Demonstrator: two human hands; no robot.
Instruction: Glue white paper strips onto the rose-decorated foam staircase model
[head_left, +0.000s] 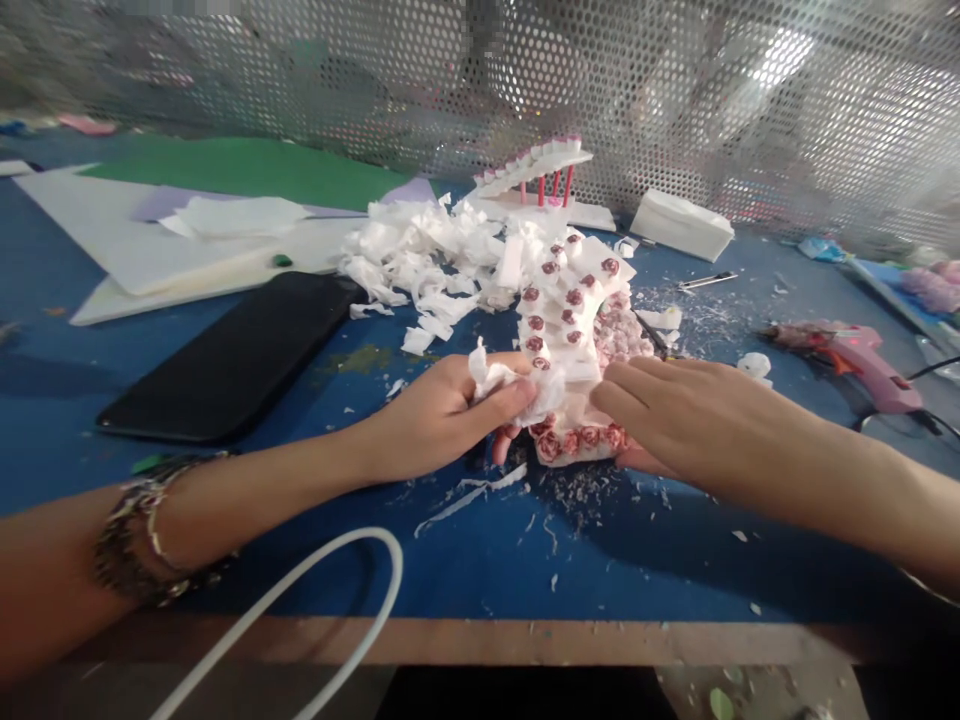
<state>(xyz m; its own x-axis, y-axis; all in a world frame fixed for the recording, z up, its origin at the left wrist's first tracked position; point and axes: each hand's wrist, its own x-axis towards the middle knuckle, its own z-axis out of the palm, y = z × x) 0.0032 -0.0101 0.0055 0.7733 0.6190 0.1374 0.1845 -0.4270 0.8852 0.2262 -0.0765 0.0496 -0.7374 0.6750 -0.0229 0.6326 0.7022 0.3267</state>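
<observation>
A small white model staircase point(574, 365) with dusky-pink paper roses along its steps and base stands at the middle of the blue table. My left hand point(457, 410) is closed on a crumpled piece of white tissue paper point(499, 378), thumb on top, at the model's left side. On the other side, my right hand point(660, 405) grips the base of the model, its fingers bent over the edge and the fingertips partly hidden. Pale pink ruffled filling point(622, 335) shows under the stair's curve.
Torn tissue point(427, 260) is heaped behind the model. A black phone point(232, 360) lies left, a pink glue gun point(862, 365) right. Further back are a craft knife point(709, 281), a white block point(682, 225) and a second model on red posts point(544, 175). A white cable point(382, 540) loops in front.
</observation>
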